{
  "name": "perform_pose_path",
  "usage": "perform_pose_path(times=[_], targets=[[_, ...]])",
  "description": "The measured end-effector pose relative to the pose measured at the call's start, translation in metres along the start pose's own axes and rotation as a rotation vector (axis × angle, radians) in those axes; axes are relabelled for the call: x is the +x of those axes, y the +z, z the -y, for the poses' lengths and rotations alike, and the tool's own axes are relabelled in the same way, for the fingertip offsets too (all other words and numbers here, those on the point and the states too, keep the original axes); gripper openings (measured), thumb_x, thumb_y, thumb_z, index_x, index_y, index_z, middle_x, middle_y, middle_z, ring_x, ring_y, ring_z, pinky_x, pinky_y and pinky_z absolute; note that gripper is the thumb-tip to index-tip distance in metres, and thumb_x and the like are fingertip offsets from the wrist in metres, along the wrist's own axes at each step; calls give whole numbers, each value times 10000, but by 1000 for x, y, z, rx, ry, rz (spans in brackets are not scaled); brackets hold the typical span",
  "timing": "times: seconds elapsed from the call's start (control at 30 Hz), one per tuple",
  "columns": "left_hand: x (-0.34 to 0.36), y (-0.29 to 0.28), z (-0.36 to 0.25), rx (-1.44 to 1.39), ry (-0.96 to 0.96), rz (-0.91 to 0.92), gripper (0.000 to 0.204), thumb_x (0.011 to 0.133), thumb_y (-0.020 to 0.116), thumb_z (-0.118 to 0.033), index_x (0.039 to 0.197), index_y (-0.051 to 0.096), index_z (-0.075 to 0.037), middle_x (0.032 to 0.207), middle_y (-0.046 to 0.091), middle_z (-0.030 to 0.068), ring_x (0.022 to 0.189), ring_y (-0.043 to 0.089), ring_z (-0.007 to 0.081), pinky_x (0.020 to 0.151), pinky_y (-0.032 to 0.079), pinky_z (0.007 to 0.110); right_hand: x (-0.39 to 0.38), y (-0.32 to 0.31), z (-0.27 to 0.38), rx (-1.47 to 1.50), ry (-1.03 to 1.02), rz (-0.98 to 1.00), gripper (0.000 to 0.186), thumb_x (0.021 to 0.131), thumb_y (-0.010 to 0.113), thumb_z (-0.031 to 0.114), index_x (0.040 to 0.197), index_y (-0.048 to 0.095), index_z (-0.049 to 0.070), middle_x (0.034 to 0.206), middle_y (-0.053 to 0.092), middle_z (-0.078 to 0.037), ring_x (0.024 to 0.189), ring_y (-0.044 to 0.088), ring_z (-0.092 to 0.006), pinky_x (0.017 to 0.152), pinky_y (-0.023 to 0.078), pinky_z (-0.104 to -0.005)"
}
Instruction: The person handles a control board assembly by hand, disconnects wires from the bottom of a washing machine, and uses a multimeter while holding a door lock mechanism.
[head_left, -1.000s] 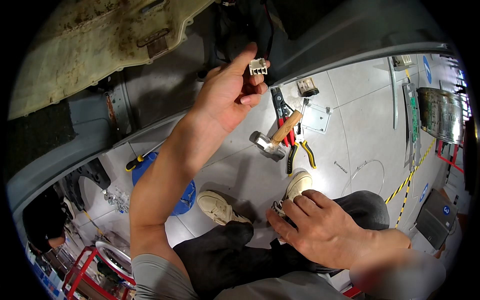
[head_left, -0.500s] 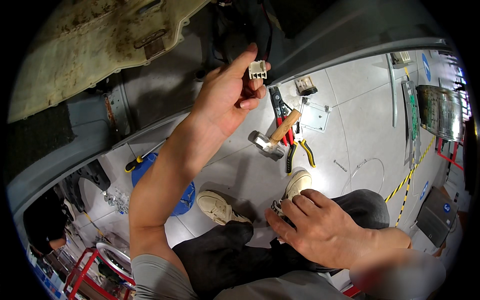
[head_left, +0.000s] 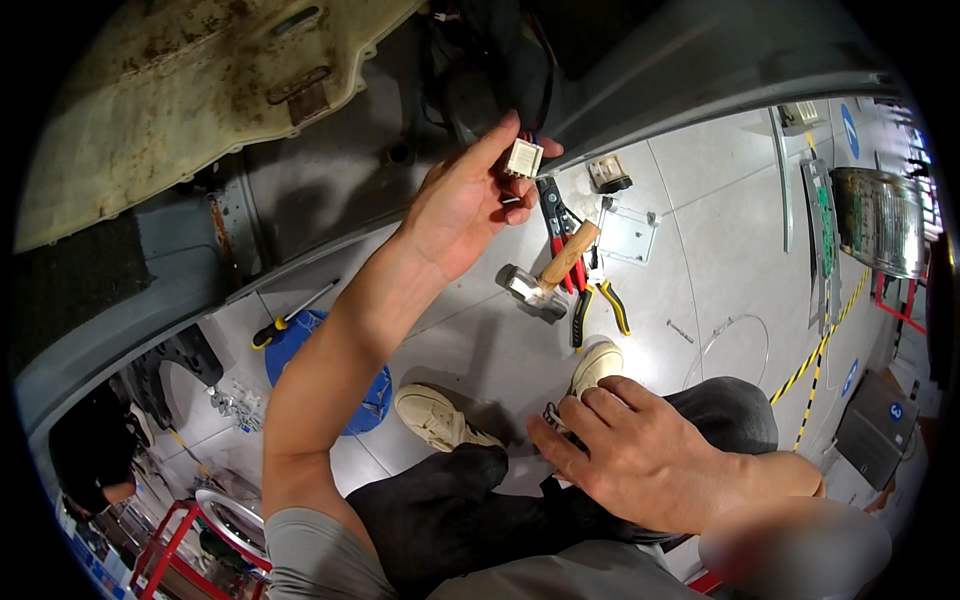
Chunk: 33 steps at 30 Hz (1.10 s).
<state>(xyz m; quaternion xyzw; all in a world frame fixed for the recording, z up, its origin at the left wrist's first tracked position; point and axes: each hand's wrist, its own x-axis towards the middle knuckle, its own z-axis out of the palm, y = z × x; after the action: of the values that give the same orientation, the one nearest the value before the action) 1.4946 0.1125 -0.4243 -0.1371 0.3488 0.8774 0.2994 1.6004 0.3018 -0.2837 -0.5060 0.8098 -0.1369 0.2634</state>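
My left hand [head_left: 460, 200] pinches a small white plastic wire connector [head_left: 523, 159] between thumb and fingers. Dark and coloured wires [head_left: 530, 132] run from it up into the shadowed inside of a grey metal housing [head_left: 650, 95]. Low over my thighs, my right hand [head_left: 630, 450] hangs loosely bent with thumb and fingers apart, and no object shows in it. On the floor between my hands lie a hammer [head_left: 570, 255] with a wooden handle, red-handled pliers [head_left: 556, 222] and yellow-and-black-handled pliers [head_left: 600, 305].
A stained cream panel [head_left: 200, 90] fills the upper left. A small cream part [head_left: 608, 174] and a clear plate [head_left: 630, 235] lie beyond the hammer. Left of my feet stands a blue container [head_left: 375, 400] near a screwdriver [head_left: 290, 318]. Further right is a metal drum [head_left: 880, 222].
My left hand has moved slightly down and right with the connector, which has turned and shows a flatter face. My right hand has barely moved.
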Motion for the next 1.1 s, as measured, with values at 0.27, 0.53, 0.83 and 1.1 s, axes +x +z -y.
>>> perform_pose_path(times=[0.27, 0.53, 0.83, 1.1], targets=[[5, -7, 1, -101, -38, 51, 421, 926, 564, -346, 1103, 554, 36, 712, 503, 7, 691, 468, 124, 602, 368, 241, -1, 0, 1, -3, 1, 8, 322, 780, 542, 105, 1067, 617, -21, 758, 516, -61, 732, 515, -187, 672, 419, -281], [10, -16, 5, -151, -15, 23, 371, 847, 692, -338, 960, 606, 5, 647, 509, -4, 635, 497, 117, 563, 371, 232, -1, -1, 2, -7, 1, 15, 322, 781, 545, 106, 1068, 618, -20, 758, 517, -59, 735, 516, -184, 677, 419, -278], [9, -8, 6, -97, -2, -60, 376, 808, 726, -399, 870, 606, -48, 626, 480, -18, 610, 485, 110, 536, 346, 214, -1, 2, 2, -21, -6, 9, 311, 783, 551, 108, 1059, 623, -17, 754, 518, -59, 726, 515, -181, 667, 422, -277], [8, 1, 6, -80, -2, -133, 367, 881, 634, -411, 847, 586, -49, 597, 453, -21, 563, 416, 100, 497, 315, 229, 0, 1, 2, -15, 0, 21, 314, 782, 555, 111, 1062, 623, -13, 752, 513, -55, 730, 511, -179, 674, 422, -276]])
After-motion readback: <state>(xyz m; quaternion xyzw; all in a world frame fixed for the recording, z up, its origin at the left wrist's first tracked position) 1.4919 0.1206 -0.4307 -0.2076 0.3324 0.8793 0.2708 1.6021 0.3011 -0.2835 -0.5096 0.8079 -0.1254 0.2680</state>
